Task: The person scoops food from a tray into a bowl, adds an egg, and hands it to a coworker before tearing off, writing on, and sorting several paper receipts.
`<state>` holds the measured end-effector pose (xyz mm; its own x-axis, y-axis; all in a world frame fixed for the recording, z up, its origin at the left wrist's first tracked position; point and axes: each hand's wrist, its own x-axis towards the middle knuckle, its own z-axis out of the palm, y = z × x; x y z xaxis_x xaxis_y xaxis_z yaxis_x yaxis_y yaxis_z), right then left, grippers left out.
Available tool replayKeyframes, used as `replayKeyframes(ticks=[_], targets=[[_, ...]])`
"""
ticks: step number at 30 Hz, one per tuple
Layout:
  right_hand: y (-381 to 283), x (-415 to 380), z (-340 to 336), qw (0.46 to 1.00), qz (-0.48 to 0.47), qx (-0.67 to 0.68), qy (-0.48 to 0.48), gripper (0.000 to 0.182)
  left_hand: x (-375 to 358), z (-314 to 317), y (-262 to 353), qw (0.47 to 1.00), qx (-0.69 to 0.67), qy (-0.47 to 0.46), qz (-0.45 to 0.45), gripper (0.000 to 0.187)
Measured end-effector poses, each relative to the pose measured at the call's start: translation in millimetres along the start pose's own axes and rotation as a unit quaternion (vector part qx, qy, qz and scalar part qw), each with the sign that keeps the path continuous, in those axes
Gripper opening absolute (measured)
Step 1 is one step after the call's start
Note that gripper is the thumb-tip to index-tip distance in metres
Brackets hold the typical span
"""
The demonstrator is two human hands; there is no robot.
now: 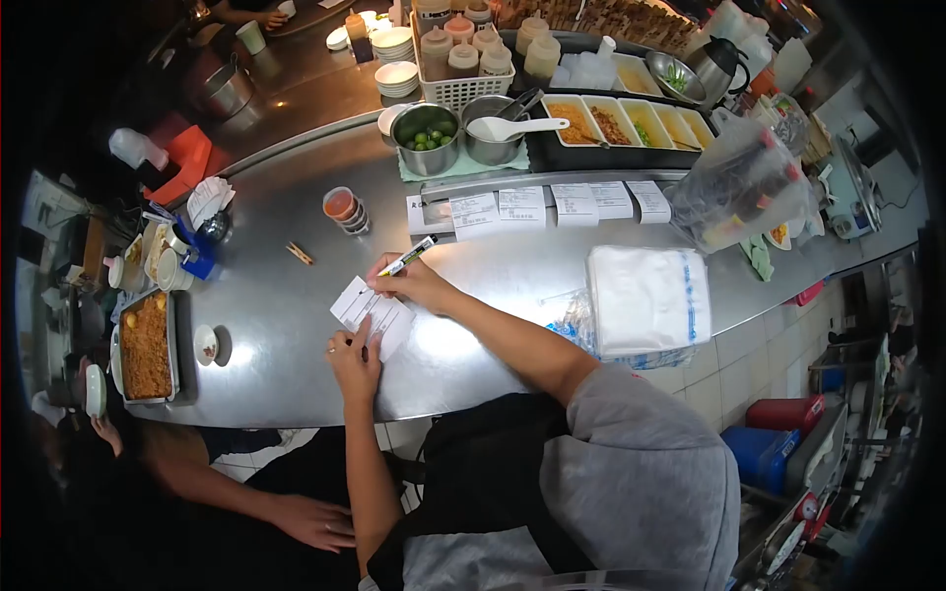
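Note:
My right hand [419,283] is closed around a black-and-white marker [408,255], whose capped-looking end points up and away to the right. The marker's lower end is at the upper part of a printed paper slip [395,317], though the tip is hidden by my fingers. On the lower left of that slip rests my left hand [356,361], its index finger stretched out on the paper and the thumb apart. The slip lies flat and a little tilted on the steel counter [276,364].
Several printed receipts [522,203] line the shelf edge. Stacked plastic cups [346,210], a pot of limes [430,138] and topping trays [616,121] stand beyond. White plastic bags [645,300] lie right. Left are a food tray [148,345] and a co-worker's hand [313,522].

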<state>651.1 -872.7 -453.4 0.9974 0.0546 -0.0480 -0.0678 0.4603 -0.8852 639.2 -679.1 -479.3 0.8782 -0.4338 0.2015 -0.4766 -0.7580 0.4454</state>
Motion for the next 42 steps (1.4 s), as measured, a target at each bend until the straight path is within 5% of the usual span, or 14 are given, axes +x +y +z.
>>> replayKeyframes(ticks=[11,18,24,29,38,42], targets=[[17,4,-14,0.998,-0.019,-0.053,0.015,0.014,1,0,-2,0.999,0.029,0.036,0.022,0.032],[18,7,-21,0.998,-0.041,0.035,0.025,0.012,2,1,1,0.996,0.060,0.053,0.036,0.034],[21,5,-22,0.999,-0.016,0.022,0.017,0.013,1,-5,12,0.996,0.044,0.071,-0.035,0.032],[24,13,-23,0.996,-0.055,-0.047,0.051,0.011,1,-3,7,0.995,-0.015,0.099,-0.026,0.028],[36,14,-5,0.942,-0.065,-0.321,-0.067,0.025,0,-10,0,0.995,-0.015,0.097,-0.021,0.031],[46,13,-6,0.934,-0.064,-0.343,-0.081,0.025,-1,-10,1,0.996,0.013,0.087,-0.023,0.032]])
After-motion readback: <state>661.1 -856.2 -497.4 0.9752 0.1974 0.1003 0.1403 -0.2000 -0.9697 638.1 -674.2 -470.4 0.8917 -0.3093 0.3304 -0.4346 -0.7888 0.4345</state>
